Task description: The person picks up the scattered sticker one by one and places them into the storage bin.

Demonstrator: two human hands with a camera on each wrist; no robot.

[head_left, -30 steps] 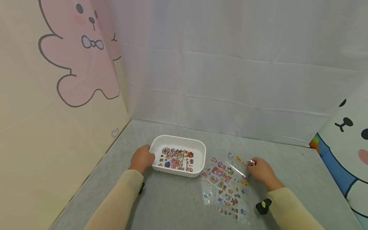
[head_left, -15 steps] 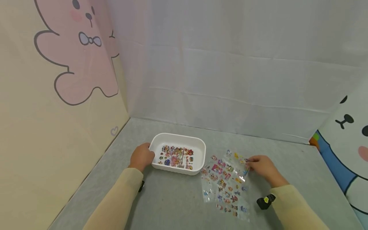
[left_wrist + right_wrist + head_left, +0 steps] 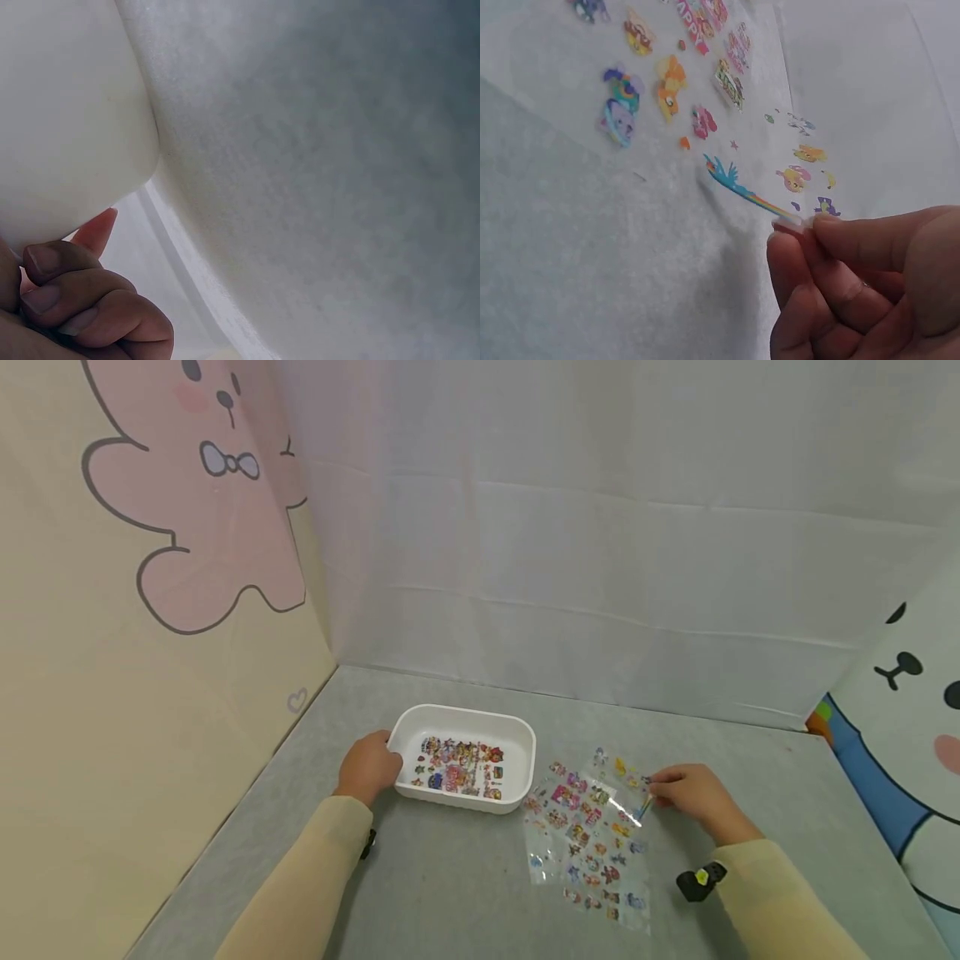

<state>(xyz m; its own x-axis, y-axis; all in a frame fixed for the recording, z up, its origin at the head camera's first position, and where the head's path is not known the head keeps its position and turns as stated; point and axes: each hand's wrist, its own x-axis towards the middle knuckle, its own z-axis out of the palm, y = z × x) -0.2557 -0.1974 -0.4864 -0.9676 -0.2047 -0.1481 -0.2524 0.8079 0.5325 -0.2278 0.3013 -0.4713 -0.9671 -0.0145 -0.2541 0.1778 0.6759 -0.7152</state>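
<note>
A white plastic tray (image 3: 480, 716) has clear sticker sheets (image 3: 456, 775) with colourful cartoon figures on its floor. My left hand (image 3: 370, 768) grips the tray's left end; in the left wrist view the fingers (image 3: 82, 289) are curled beneath its wall. Right of the tray, more clear sticker sheets (image 3: 592, 852) lie overlapping on the table. With thumb and fingers, my right hand (image 3: 693, 802) pinches the right edge of a sheet there. The right wrist view shows a rainbow-tailed pony sticker (image 3: 742, 187) beside the pinched edge, which is slightly lifted.
The grey table (image 3: 442, 877) meets a white curtain (image 3: 585, 568) at the back. A yellowish curtain (image 3: 225, 718) with a pink bear borders the left side, and a printed white animal (image 3: 900, 718) hangs at the right.
My right hand has shifted slightly, and the shiny bent corner it held lies flatter now. The left hand still holds the tray. The head view has tilted down a little.
</note>
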